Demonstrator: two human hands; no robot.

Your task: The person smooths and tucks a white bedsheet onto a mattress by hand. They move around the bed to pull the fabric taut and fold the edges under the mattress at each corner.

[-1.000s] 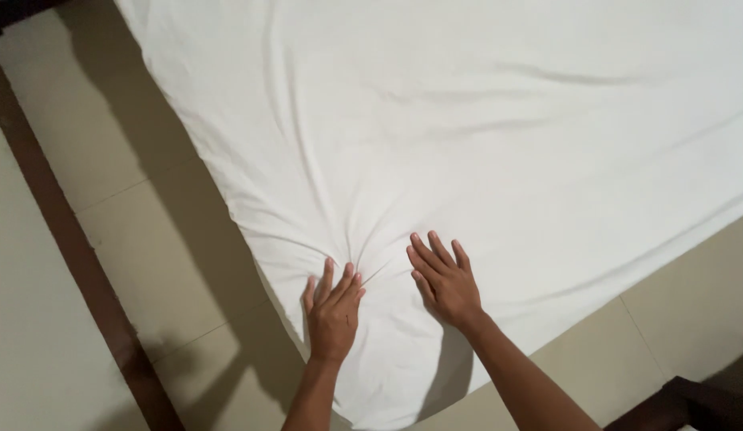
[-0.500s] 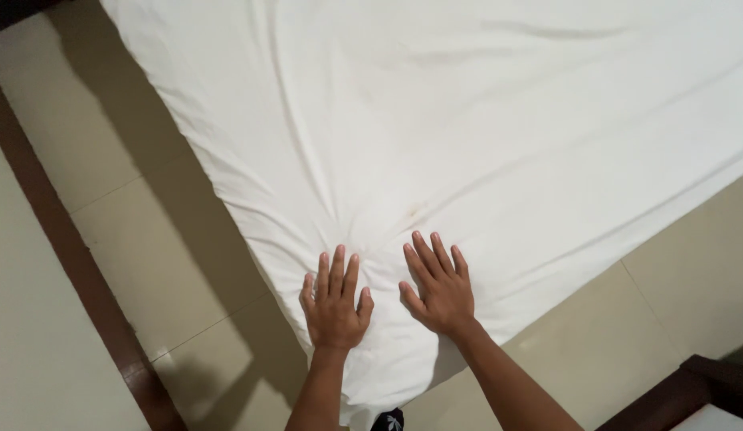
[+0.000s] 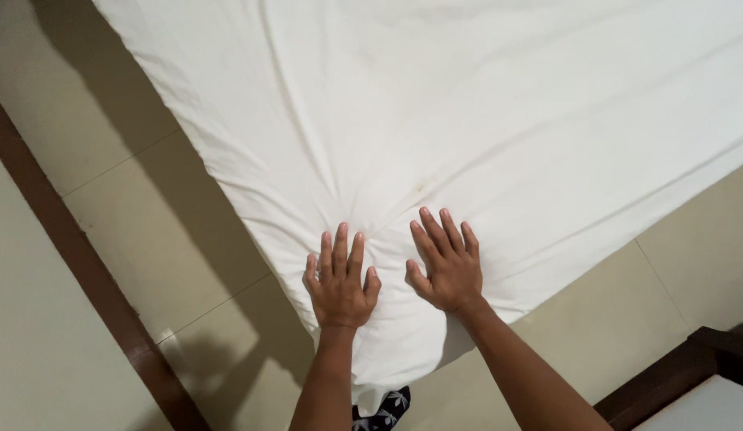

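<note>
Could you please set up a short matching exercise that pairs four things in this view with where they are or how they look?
Things:
1. left hand
2. right hand
3. white sheet
4. dark wooden strip

Descriptions:
A. runs slantwise along the floor at the left
B. flat on the sheet's corner, fingers close together
C. spread wide, creases fanning from its near corner
D. flat on the sheet, fingers slightly spread

Pairs: 1-B, 2-D, 3-C, 4-A

Our hands, left [image 3: 339, 283] and right [image 3: 445, 267], are bare, without rings; forearms unsleeved; at six o'clock, dark leaf-patterned cloth [image 3: 385, 410] shows.
</note>
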